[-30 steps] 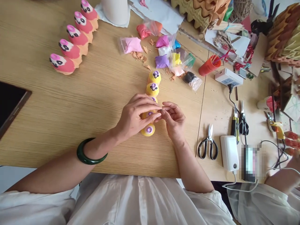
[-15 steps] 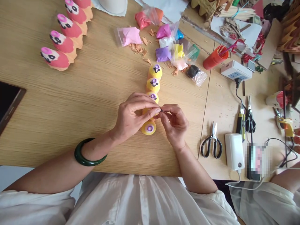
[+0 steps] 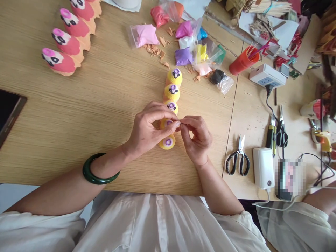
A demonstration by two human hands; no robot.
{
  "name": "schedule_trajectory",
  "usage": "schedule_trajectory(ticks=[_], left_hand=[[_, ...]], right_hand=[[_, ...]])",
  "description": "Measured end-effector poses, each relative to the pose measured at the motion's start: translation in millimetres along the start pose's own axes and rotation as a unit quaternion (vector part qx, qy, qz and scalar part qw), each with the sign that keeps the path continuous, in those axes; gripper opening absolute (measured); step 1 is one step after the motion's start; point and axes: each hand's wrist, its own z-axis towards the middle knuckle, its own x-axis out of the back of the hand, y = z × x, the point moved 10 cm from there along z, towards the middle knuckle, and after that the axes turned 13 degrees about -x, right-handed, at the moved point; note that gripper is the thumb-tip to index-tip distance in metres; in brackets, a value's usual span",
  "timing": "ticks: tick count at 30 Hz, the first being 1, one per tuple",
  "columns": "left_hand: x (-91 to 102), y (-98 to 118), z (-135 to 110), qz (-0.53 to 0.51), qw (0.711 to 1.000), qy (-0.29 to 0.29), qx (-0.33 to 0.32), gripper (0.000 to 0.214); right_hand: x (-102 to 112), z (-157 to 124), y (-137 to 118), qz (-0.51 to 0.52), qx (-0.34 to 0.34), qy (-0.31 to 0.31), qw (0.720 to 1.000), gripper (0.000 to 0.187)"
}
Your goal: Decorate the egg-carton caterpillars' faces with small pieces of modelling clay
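Our fingertips [image 3: 176, 123] meet in a tight pinch, whatever they hold too small to tell, just above a row of yellow egg-carton figures [image 3: 172, 92] running straight away from us. Our left hand [image 3: 149, 127] overlaps the row; our right hand [image 3: 196, 140] sits just right of it.

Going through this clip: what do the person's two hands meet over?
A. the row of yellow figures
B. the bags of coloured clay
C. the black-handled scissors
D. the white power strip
A. The fingertips of the left hand and the right hand meet directly over the row of yellow figures, which runs up the table beneath them.
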Motion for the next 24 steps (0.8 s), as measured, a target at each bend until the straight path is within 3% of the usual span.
schedule_trajectory(ticks=[4, 8, 11, 13, 18, 24], left_hand=[[6.1, -3.6, 0.6, 0.024, 0.999, 0.021, -0.004, 0.013], [17.0, -25.2, -2.5, -0.002, 0.995, 0.089, 0.039, 0.019], [23.7, -45.5, -5.4, -0.045, 0.986, 0.145, 0.067, 0.033], [29.4, -58.5, -6.6, -0.061, 0.978, 0.186, 0.075, 0.044], [23.0, -93.9, -5.6, -0.115, 0.964, 0.194, 0.142, 0.05], [24.9, -104.2, -2.9, -0.147, 0.948, 0.237, 0.155, 0.038]], right_hand=[[5.5, 5.4, 13.7, 0.072, -0.058, 0.026, 0.995, 0.004], [23.0, 16.4, 47.9, 0.092, -0.15, 0.107, 0.979, 0.033], [26.3, 25.9, 66.8, 0.106, -0.187, 0.11, 0.97, 0.045], [26.1, 30.3, 70.5, 0.111, -0.189, 0.103, 0.97, 0.05], [21.6, 33.7, 71.2, 0.091, -0.186, 0.08, 0.975, 0.056], [18.7, 38.7, 71.4, 0.1, -0.162, 0.064, 0.98, 0.06]])
